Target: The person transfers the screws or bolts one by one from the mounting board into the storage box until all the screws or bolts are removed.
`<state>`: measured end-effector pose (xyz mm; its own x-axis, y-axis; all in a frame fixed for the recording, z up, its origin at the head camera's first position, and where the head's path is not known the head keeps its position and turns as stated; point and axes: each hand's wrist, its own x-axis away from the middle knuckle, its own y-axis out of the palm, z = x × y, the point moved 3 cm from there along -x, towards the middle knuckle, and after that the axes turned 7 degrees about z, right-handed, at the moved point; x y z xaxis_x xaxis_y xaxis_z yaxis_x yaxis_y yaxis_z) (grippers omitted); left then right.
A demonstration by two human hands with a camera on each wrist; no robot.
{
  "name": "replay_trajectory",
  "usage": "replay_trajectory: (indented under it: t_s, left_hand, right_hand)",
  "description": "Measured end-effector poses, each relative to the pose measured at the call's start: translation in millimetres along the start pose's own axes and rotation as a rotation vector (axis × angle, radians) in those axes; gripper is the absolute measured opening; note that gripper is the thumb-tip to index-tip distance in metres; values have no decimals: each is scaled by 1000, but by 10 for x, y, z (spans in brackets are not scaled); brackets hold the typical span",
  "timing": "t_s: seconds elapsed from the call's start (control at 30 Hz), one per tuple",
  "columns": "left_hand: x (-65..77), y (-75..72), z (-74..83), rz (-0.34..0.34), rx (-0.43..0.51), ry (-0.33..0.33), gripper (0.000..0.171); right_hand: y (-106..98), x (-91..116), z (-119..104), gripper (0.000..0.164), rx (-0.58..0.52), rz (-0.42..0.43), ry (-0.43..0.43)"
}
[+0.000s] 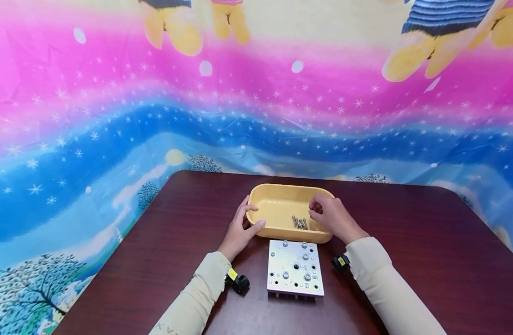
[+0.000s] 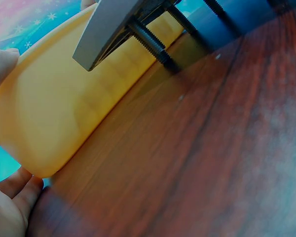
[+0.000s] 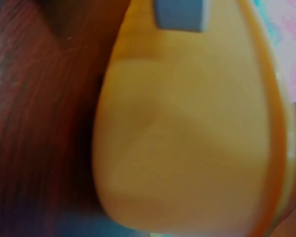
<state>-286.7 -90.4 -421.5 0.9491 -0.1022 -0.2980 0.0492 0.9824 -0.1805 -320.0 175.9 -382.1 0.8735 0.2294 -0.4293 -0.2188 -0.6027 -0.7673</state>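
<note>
A yellow plastic tray (image 1: 277,188) stands on the table, with several metal screws (image 1: 300,223) lying in its right half. My left hand (image 1: 239,230) grips the tray's left end; the left wrist view shows fingers on the lower corner of the tray wall (image 2: 54,113). Over the right side of the tray, my right hand (image 1: 333,216) has its fingers bent; whether anything is between the fingertips is hidden. In front of the tray lies a silver metal plate (image 1: 296,274) with several holes. Several socket-head screws (image 1: 285,275) sit in it, and threaded shanks (image 2: 150,42) stick out beneath.
A dark red-brown wooden table (image 1: 164,260) carries everything. Behind it hangs a colourful printed cloth (image 1: 256,111). Dark wrist cameras (image 1: 241,284) are strapped on both sleeves, close beside the plate.
</note>
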Motion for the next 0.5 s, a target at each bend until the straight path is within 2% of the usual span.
replay_trajectory:
  t_s: [0.3,0.5]
  left_hand:
    - [4,-9,39,2,-4,8,45]
    - [-7,3,16,-12,10,3,49]
  right_hand:
    - [73,13,9,8,66,11,50]
    - [99,13,14,8,145,-41,116]
